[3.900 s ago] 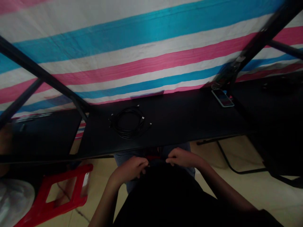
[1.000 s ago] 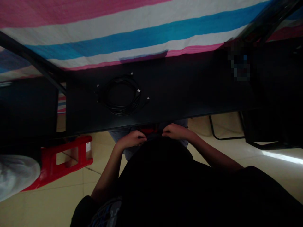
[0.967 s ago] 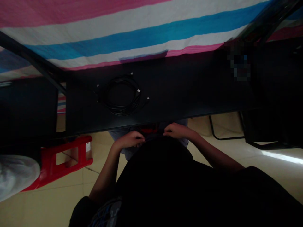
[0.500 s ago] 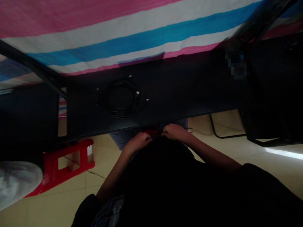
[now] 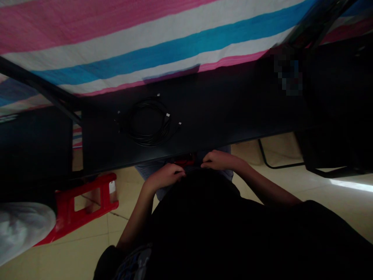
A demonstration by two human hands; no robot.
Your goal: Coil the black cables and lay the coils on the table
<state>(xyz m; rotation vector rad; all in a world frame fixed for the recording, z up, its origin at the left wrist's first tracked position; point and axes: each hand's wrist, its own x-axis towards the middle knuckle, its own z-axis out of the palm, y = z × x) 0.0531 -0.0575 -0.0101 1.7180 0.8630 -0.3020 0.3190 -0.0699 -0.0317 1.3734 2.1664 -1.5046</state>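
Before the tabletop [image 5: 221, 109], left hand [image 5: 166, 175] and right hand [image 5: 219, 160] curl by the shirt [image 5: 210, 217] (whether either grip pinches, I cannot tell), while cables [image 5: 147, 140] lie on the tabletop, coiled presumably against tangling.

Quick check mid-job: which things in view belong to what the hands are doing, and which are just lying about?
Apparently in use:
black shirt, its front at the left hand and right hand; grip unclear

Apparently just about, untouched:
coiled black cables on the dark table
red stool
striped sheet
pixelated item, unidentifiable
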